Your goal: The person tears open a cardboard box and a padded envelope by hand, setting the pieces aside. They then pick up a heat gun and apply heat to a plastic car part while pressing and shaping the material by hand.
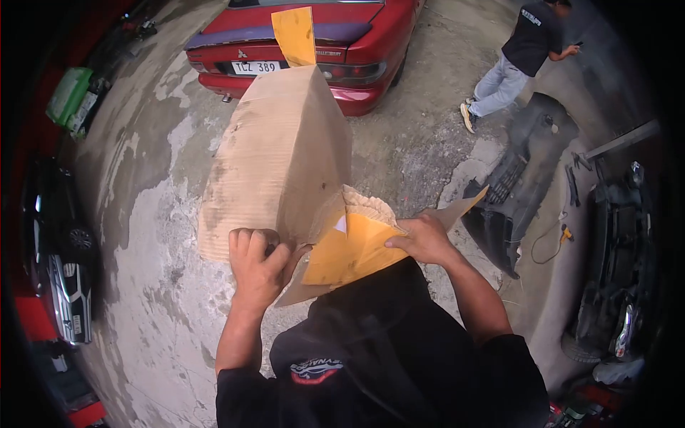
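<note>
Head view looks down on a stained concrete floor (143,214) with a red car (357,43) parked at the top, its rear toward me and a white number plate (255,67) showing. Another person (517,57) in a dark top and pale trousers stands well apart at the upper right, beside the car. A black bumper (514,192) lies on the ground to my right, with more dark car parts beyond it near the edge. At the far left sit a green container (68,96) and, lower down, a dark car (68,278).

The cardboard box (278,157) I hold up in front of my chest fills the middle of the view. It hides part of the red car's rear and the floor behind it.

The box is plain brown corrugated board, worn and scuffed, with grey smudges on its broad face. It is tilted, its far end pointing toward the car, where a yellow flap (294,36) sticks up. The near end is open, with a second yellow flap (353,250) folded across it.

My left hand (260,264) is curled shut around the box's lower near edge. My right hand (424,239) closes on the near flaps, fingers laid over the yellow one.
</note>
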The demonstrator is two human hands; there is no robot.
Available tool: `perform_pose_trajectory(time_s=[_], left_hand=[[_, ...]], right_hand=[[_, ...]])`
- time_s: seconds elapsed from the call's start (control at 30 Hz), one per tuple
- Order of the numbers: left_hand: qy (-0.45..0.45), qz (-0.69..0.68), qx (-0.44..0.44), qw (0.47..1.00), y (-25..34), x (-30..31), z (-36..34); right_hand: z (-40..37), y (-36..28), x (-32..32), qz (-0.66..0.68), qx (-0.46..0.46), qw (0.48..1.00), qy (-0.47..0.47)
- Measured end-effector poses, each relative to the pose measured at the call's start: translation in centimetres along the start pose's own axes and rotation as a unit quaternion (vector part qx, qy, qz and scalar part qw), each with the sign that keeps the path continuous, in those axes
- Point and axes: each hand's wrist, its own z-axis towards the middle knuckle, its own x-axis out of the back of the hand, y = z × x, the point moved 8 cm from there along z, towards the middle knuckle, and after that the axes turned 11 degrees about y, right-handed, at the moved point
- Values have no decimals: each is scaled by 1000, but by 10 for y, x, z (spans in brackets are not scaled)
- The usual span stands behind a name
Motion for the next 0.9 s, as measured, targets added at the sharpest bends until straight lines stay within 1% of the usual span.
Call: perform_pose_trajectory(time_s=[0.07, 0.13, 0.17, 0.2, 0.27, 0.3, 0.33, 0.37, 0.4, 0.47, 0.5, 0.53, 0.6, 0.67, 0.73, 0.77, 0.8, 0.83, 0.87, 0.9], left_hand=[[-2, -8, -17, 1000, -4, -14, -3], [-19, -12, -54, 998, -5, -39, -7], [-15, -9, -51, 999, -9, -53, -8], [-17, 3, -56, 998, -11, -64, -13], [-7, 32, -68, 997, -22, -90, -22], [19, 53, -31, 998, -37, -105, -28], [40, 71, 6, 997, -49, -118, -34], [41, 86, 48, 994, -60, -131, -38], [52, 96, 43, 993, -64, -142, -36], [75, 112, 125, 983, -80, -162, -40], [90, 112, 164, 976, -90, -174, -49], [85, 124, 175, 973, -90, -186, -55], [100, 104, 317, 937, -107, -207, -62], [66, 57, 395, 914, -110, -238, -64], [-89, 20, 418, 904, -105, -272, -59], [-168, -29, 354, 920, -93, -285, -52], [-164, -27, 357, 919, -90, -269, -34], [-271, -118, 301, 907, -69, -262, -6], [-372, -206, 241, 873, -47, -248, 16], [-342, -225, 248, 878, -54, -220, 45]], right_hand=[[16, 12, -3, -3, 8, 999, 32], [41, 25, 1, -43, 29, 995, 89], [52, 32, 3, -55, 11, 994, 90], [61, 36, 2, -55, 15, 995, 87], [90, 45, 17, -35, 14, 982, 187], [108, 47, 20, -33, 28, 979, 200], [118, 46, 23, -21, 54, 969, 239], [125, 41, 27, -8, 79, 958, 276], [136, 35, 32, -5, 91, 954, 284], [148, 20, 43, 3, 149, 937, 316], [149, 11, 49, 51, 175, 916, 356], [151, 5, 45, 59, 181, 920, 343], [160, -7, 43, 117, 182, 911, 351], [170, -15, 29, 135, 193, 902, 361], [176, -18, 18, 147, 196, 897, 369], [183, -19, 10, 151, 189, 906, 348], [189, -21, 4, 152, 184, 915, 325], [193, -23, 0, 151, 192, 915, 321], [197, -22, -11, 154, 171, 928, 293], [200, -21, -24, 157, 150, 940, 262]])
